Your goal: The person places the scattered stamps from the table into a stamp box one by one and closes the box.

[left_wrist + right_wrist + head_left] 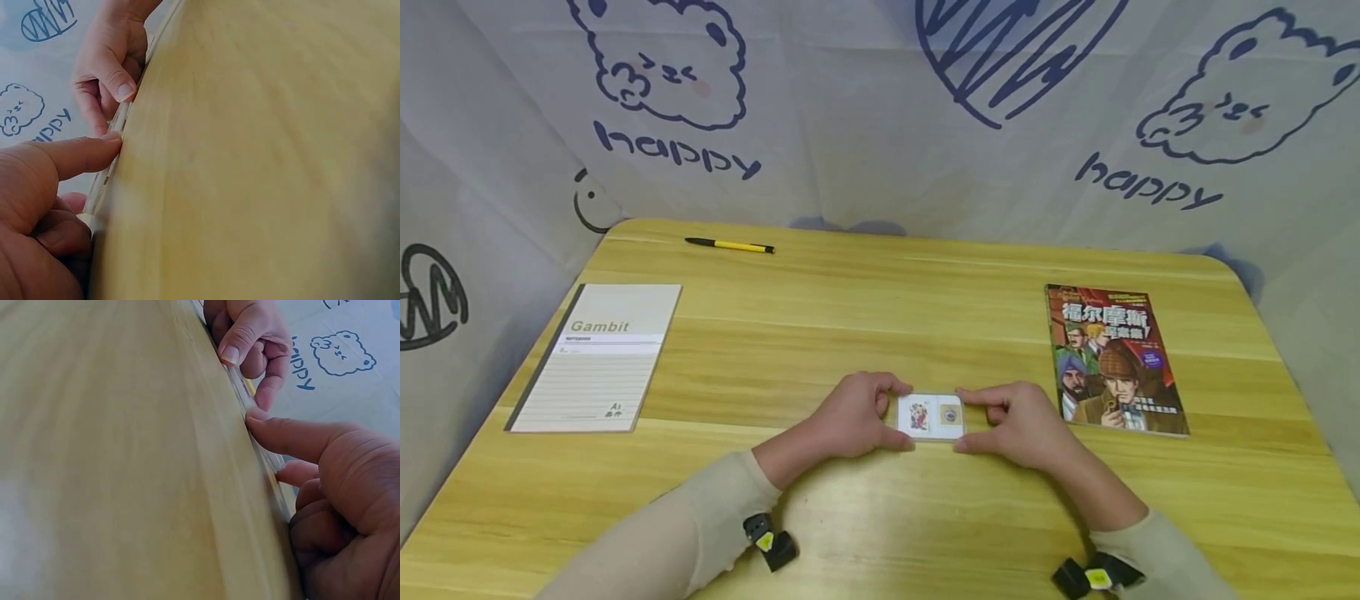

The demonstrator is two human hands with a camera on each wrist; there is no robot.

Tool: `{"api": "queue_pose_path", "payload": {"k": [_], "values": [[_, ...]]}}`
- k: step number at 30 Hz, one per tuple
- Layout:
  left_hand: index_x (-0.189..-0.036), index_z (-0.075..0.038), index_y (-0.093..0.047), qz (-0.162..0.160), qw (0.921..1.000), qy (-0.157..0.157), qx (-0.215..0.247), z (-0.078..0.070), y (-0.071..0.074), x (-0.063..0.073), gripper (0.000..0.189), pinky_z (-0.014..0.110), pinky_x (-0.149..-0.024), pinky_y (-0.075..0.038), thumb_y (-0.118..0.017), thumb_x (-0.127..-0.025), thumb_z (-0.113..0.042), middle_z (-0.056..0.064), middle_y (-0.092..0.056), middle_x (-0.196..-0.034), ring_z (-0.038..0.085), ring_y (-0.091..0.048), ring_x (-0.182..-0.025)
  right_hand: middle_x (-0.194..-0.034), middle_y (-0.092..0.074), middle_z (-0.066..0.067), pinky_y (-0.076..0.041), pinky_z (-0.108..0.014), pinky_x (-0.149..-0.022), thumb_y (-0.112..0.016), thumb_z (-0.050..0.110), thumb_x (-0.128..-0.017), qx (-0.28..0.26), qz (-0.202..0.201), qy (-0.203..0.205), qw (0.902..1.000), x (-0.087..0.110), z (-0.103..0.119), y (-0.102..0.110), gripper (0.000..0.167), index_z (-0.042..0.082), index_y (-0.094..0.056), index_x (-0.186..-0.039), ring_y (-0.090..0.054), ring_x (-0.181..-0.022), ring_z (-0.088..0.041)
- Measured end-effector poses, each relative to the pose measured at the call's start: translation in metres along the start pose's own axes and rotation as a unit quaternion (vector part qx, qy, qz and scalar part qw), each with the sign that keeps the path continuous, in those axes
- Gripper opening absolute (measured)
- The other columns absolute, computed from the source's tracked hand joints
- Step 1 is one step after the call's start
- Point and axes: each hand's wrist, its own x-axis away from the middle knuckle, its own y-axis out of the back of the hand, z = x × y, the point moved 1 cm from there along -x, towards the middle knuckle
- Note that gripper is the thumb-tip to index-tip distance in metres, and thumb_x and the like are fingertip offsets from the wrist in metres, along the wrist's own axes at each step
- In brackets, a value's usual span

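A small flat white case [932, 417] with a clear rim lies near the middle of the table. On its face are a joker-like card picture and a gold square with a dark round emblem. My left hand [859, 417] pinches its left end, thumb on the near edge and index finger on the far edge. At the opposite end my right hand [1028, 425] pinches in the same way. Both wrist views show the case edge-on as a thin clear strip, low against the table, and its face is hidden there.
A Gambit notebook [602, 358] lies at the left of the wooden table [865, 333]. A yellow and black pen [730, 245] is near the back edge. Right of the hands lies an illustrated book [1116, 358]. White cloth [865, 125] with drawings hangs behind the table.
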Motion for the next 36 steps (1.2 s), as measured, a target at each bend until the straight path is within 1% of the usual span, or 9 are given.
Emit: {"api": "queue_pose_path", "payload": {"k": [6, 10, 14, 19, 26, 29, 33, 36], "values": [[-0.122, 0.002, -0.067, -0.005, 0.9997, 0.020, 0.015, -0.0005, 0.0017, -0.0005, 0.064, 0.024, -0.047, -0.027, -0.095, -0.065, -0.011, -0.003, -0.037, -0.057, 0.010, -0.031, -0.050, -0.053, -0.044, 0.001, -0.030, -0.027, -0.045, -0.098, 0.033, -0.058, 0.014, -0.007, -0.047, 0.9988, -0.0037, 0.0054, -0.0023, 0.066, 0.013, -0.075, -0.117, -0.034, -0.048, -0.012], [-0.121, 0.001, -0.068, -0.008, 0.9996, 0.023, 0.017, 0.0009, 0.0014, -0.0012, 0.064, 0.024, -0.047, -0.027, -0.095, -0.065, -0.012, -0.003, -0.037, -0.057, 0.010, -0.031, -0.050, -0.054, -0.045, 0.000, -0.030, -0.027, -0.045, -0.098, 0.036, -0.057, 0.027, -0.011, -0.077, 0.9966, -0.0039, 0.0086, -0.0030, 0.067, 0.017, -0.075, -0.117, -0.036, -0.048, -0.013], [-0.122, 0.000, -0.068, -0.011, 0.9996, 0.024, 0.010, 0.0014, 0.0008, -0.0030, 0.064, 0.023, -0.046, -0.027, -0.095, -0.065, -0.013, -0.004, -0.038, -0.057, 0.009, -0.031, -0.049, -0.054, -0.044, 0.000, -0.030, -0.027, -0.045, -0.098, 0.039, -0.056, 0.040, -0.017, -0.091, 0.9949, -0.0021, 0.0094, -0.0027, 0.069, 0.021, -0.075, -0.118, -0.035, -0.049, -0.013], [-0.123, -0.001, -0.068, -0.016, 0.9996, 0.024, -0.003, 0.0013, -0.0008, -0.0030, 0.065, 0.023, -0.045, -0.027, -0.095, -0.065, -0.014, -0.004, -0.039, -0.058, 0.008, -0.033, -0.049, -0.055, -0.044, 0.001, -0.030, -0.027, -0.046, -0.098, 0.038, -0.056, 0.039, -0.020, -0.085, 0.9954, 0.0004, 0.0074, -0.0023, 0.069, 0.022, -0.075, -0.119, -0.036, -0.050, -0.013], [-0.126, -0.002, -0.066, -0.021, 0.9991, 0.024, -0.027, 0.0013, -0.0023, 0.0020, 0.067, 0.023, -0.047, -0.029, -0.094, -0.067, -0.015, -0.003, -0.042, -0.059, 0.009, -0.035, -0.050, -0.056, -0.042, 0.004, -0.032, -0.028, -0.049, -0.096, 0.036, -0.062, 0.048, -0.017, -0.036, 0.9981, 0.0032, 0.0040, -0.0041, 0.067, 0.018, -0.073, -0.123, -0.035, -0.051, -0.012], [-0.126, -0.001, -0.065, -0.025, 0.9989, 0.021, -0.033, 0.0002, -0.0026, 0.0033, 0.067, 0.024, -0.048, -0.030, -0.094, -0.067, -0.015, -0.002, -0.043, -0.060, 0.010, -0.036, -0.051, -0.056, -0.041, 0.005, -0.033, -0.028, -0.050, -0.096, 0.036, -0.063, 0.052, -0.020, -0.022, 0.9982, 0.0035, 0.0032, -0.0039, 0.067, 0.017, -0.073, -0.123, -0.035, -0.052, -0.011], [-0.127, -0.003, -0.065, -0.028, 0.9985, 0.012, -0.045, -0.0004, -0.0030, 0.0034, 0.067, 0.024, -0.048, -0.031, -0.094, -0.068, -0.015, -0.002, -0.045, -0.062, 0.010, -0.038, -0.053, -0.058, -0.041, 0.005, -0.033, -0.028, -0.051, -0.095, 0.036, -0.064, 0.051, -0.017, -0.020, 0.9984, 0.0034, 0.0034, -0.0026, 0.068, 0.016, -0.072, -0.124, -0.035, -0.052, -0.012], [-0.130, -0.005, -0.063, -0.025, 0.9984, 0.005, -0.051, -0.0011, -0.0025, 0.0035, 0.070, 0.024, -0.050, -0.033, -0.093, -0.068, -0.017, -0.002, -0.047, -0.064, 0.009, -0.040, -0.054, -0.059, -0.042, 0.004, -0.036, -0.029, -0.053, -0.095, 0.037, -0.064, 0.044, -0.010, -0.025, 0.9987, 0.0045, 0.0040, -0.0016, 0.074, 0.017, -0.068, -0.130, -0.036, -0.053, -0.012]]}}
